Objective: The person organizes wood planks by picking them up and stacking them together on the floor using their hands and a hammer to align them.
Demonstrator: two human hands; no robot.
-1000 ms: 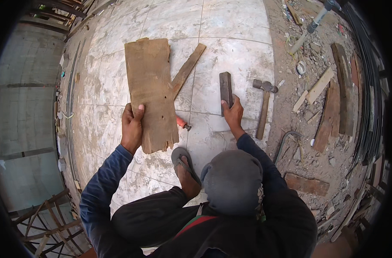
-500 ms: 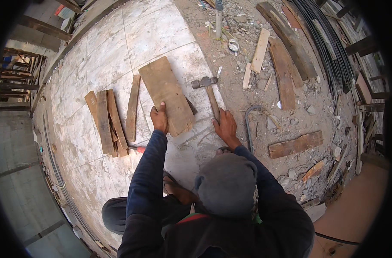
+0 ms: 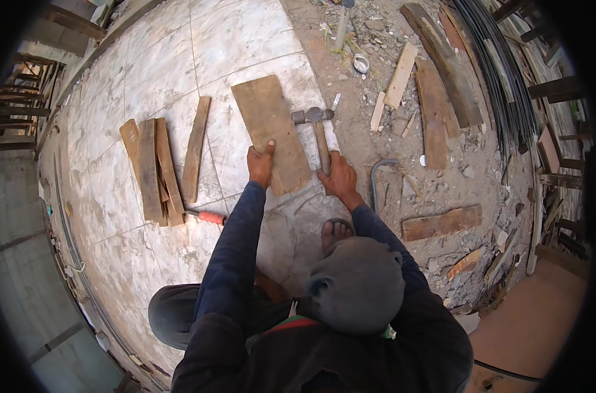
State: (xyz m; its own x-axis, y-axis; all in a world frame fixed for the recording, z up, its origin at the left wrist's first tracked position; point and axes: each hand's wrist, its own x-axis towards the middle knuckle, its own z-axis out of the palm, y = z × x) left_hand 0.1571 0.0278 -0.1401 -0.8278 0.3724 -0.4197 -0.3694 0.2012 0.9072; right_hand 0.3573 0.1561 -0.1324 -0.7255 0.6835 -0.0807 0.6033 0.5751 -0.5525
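In my left hand (image 3: 261, 164) is a wide, short wooden plank (image 3: 269, 134), gripped at its lower left edge with the thumb on top. My right hand (image 3: 340, 178) is wrapped round the wooden handle of a hammer (image 3: 321, 134). The hammer's metal head (image 3: 313, 116) points away from me, close to the plank's right edge. Left of the plank lies a single narrow wood strip (image 3: 196, 150). Farther left is a small pile of narrow wood strips (image 3: 155, 171). A tool with a red handle (image 3: 211, 217) rests near the pile, its shaft partly under the wood.
Pale, dirty tiles (image 3: 160, 72) lie under the work. To the right is rubble ground with long planks (image 3: 432, 114), a short plank (image 3: 442, 223), a bent grey hose-like piece (image 3: 375, 187) and a bundle of black rods (image 3: 491, 72). My foot (image 3: 336, 232) stands near my right hand.
The plank has moved right, closer to the hammer, along with my left hand. The hammer is slightly more upright. More of the red-handled tool and my foot now show.
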